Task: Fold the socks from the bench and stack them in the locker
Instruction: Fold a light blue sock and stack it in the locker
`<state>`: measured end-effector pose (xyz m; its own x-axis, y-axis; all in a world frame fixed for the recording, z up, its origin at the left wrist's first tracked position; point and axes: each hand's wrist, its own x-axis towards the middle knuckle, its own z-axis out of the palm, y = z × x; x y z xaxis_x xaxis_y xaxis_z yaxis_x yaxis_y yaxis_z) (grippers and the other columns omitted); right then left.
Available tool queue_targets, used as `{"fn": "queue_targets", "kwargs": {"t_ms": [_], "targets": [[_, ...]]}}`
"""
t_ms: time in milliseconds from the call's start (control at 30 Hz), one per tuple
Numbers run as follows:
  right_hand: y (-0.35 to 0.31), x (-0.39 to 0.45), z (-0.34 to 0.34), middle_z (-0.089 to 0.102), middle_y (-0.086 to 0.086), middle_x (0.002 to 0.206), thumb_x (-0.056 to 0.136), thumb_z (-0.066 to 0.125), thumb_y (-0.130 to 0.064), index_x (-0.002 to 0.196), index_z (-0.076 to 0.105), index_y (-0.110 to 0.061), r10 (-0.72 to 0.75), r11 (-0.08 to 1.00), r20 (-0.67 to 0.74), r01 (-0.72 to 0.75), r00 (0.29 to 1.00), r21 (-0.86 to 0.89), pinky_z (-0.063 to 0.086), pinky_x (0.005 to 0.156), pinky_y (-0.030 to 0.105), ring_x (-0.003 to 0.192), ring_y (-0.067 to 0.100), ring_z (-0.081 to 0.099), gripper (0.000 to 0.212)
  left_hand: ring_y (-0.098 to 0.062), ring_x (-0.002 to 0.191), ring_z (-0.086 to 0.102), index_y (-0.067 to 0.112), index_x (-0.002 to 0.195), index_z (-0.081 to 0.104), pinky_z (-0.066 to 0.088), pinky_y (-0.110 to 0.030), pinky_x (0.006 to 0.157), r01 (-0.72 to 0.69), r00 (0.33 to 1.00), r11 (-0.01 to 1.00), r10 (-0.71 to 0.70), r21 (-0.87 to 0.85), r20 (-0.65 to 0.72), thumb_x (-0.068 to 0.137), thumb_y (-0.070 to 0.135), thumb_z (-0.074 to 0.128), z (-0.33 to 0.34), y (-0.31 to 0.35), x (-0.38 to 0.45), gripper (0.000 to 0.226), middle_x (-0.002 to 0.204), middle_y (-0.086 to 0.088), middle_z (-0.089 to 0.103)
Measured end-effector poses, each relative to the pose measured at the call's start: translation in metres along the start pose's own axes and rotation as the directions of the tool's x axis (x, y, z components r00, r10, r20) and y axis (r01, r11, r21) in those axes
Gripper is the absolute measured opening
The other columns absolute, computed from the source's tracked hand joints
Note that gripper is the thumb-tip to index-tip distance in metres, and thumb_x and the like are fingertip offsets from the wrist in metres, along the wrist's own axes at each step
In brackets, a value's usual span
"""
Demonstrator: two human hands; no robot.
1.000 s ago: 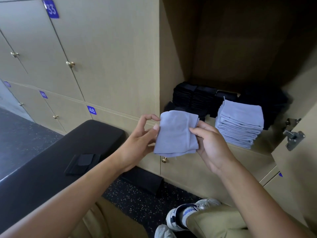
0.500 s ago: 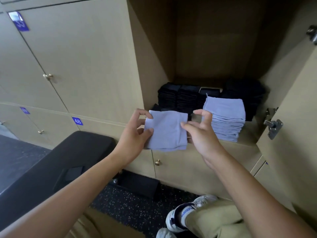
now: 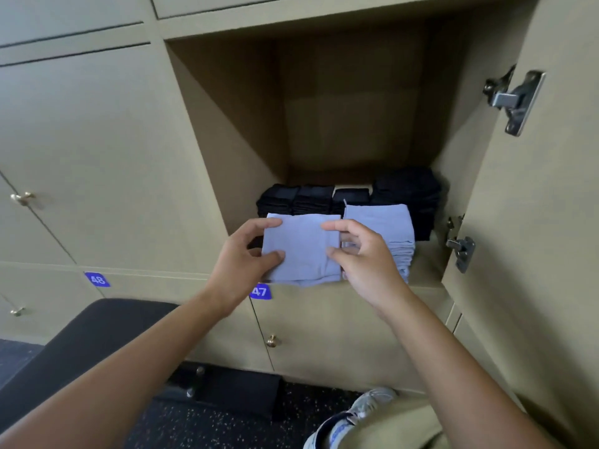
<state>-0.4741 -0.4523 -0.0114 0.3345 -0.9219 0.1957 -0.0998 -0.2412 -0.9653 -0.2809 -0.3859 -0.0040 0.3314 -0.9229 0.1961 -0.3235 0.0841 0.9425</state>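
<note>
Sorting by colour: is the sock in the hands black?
No, the folded sock held by the left hand and right hand is light blue.

Folded sock held at the open locker

Left hand [image 3: 241, 254] and right hand [image 3: 363, 257] pinch a folded pale-blue fabric sock [image 3: 301, 249] at the beige wooden locker [image 3: 227, 131] mouth, just beside a pale-blue sock stack [image 3: 387, 228].

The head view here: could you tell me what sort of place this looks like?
Probably a changing room. It shows a wall of numbered locker doors, an open locker holding folded socks, and a padded black bench in front.
</note>
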Motion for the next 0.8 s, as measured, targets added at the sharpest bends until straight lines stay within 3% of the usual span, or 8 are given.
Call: {"fn": "queue_targets", "kwargs": {"t_ms": [67, 167, 300, 433, 600, 700, 800], "targets": [[0.003, 0.006, -0.008, 0.063, -0.022, 0.114, 0.094, 0.061, -0.003, 0.118, 0.07, -0.032, -0.031, 0.999, -0.035, 0.03, 0.999, -0.024, 0.049, 0.074, 0.012, 0.096, -0.008, 0.06, 0.039, -0.022, 0.083, 0.073, 0.028, 0.127, 0.063, 0.061, -0.045, 0.072, -0.001, 0.999, 1.0, -0.001, 0.03, 0.053, 0.089, 0.001, 0.075, 0.005, 0.006, 0.011, 0.048, 0.117, -0.006, 0.067], [0.006, 0.017, -0.024, 0.066, -0.019, 0.113, 0.095, 0.059, -0.001, 0.12, 0.071, -0.029, -0.054, 0.998, -0.122, 0.05, 0.991, -0.043, 0.052, 0.076, 0.014, 0.097, -0.003, 0.063, 0.04, -0.023, 0.087, 0.073, 0.026, 0.13, 0.063, 0.062, -0.037, 0.071, -0.013, 0.985, 0.995, -0.004, 0.095, 0.172, 0.086, 0.003, 0.08, 0.014, 0.02, 0.033, 0.053, 0.12, -0.002, 0.066], [0.007, 0.032, -0.042, 0.061, -0.03, 0.109, 0.097, 0.059, -0.006, 0.121, 0.07, -0.028, -0.099, 0.992, -0.257, 0.073, 0.961, -0.106, 0.043, 0.084, 0.01, 0.104, -0.004, 0.059, 0.034, -0.019, 0.094, 0.071, 0.023, 0.131, 0.063, 0.06, -0.027, 0.073, 0.022, 0.955, 0.993, -0.054, 0.112, 0.29, 0.084, 0.005, 0.082, 0.031, 0.037, 0.067, 0.054, 0.126, -0.003, 0.064], [0.009, 0.044, -0.061, 0.067, -0.012, 0.114, 0.099, 0.06, -0.011, 0.129, 0.068, -0.022, -0.12, 0.988, -0.342, 0.077, 0.932, -0.136, 0.046, 0.086, 0.017, 0.103, 0.007, 0.062, 0.032, -0.023, 0.1, 0.073, 0.017, 0.132, 0.061, 0.063, -0.032, 0.077, 0.018, 0.932, 0.994, -0.055, 0.106, 0.359, 0.084, 0.003, 0.081, 0.055, 0.045, 0.093, 0.054, 0.126, -0.007, 0.065], [0.021, 0.058, -0.079, 0.069, 0.001, 0.122, 0.099, 0.062, -0.015, 0.135, 0.064, -0.017, -0.117, 0.975, -0.377, 0.034, 0.919, -0.219, 0.051, 0.091, 0.028, 0.108, 0.017, 0.064, 0.036, -0.033, 0.104, 0.072, 0.011, 0.133, 0.06, 0.062, -0.039, 0.086, 0.008, 0.934, 0.983, -0.073, 0.183, 0.35, 0.084, 0.004, 0.082, 0.084, 0.044, 0.115, 0.054, 0.125, -0.01, 0.065], [0.034, 0.065, -0.083, 0.067, 0.011, 0.125, 0.099, 0.06, -0.011, 0.137, 0.062, -0.012, -0.114, 0.943, -0.372, -0.017, 0.921, -0.332, 0.048, 0.097, 0.033, 0.112, 0.026, 0.062, 0.038, -0.026, 0.101, 0.07, 0.011, 0.134, 0.06, 0.062, -0.032, 0.085, -0.007, 0.933, 0.966, -0.088, 0.26, 0.349, 0.082, 0.009, 0.085, 0.096, 0.037, 0.125, 0.058, 0.117, -0.005, 0.062], [0.046, 0.067, -0.083, 0.061, 0.01, 0.137, 0.102, 0.051, -0.006, 0.139, 0.059, -0.008, -0.127, 0.868, -0.318, -0.05, 0.94, -0.494, 0.042, 0.103, 0.033, 0.124, 0.028, 0.054, 0.038, -0.02, 0.097, 0.069, 0.013, 0.133, 0.061, 0.059, -0.025, 0.08, -0.035, 0.934, 0.941, -0.089, 0.337, 0.346, 0.081, 0.014, 0.087, 0.103, 0.028, 0.129, 0.059, 0.12, -0.006, 0.062]]}}
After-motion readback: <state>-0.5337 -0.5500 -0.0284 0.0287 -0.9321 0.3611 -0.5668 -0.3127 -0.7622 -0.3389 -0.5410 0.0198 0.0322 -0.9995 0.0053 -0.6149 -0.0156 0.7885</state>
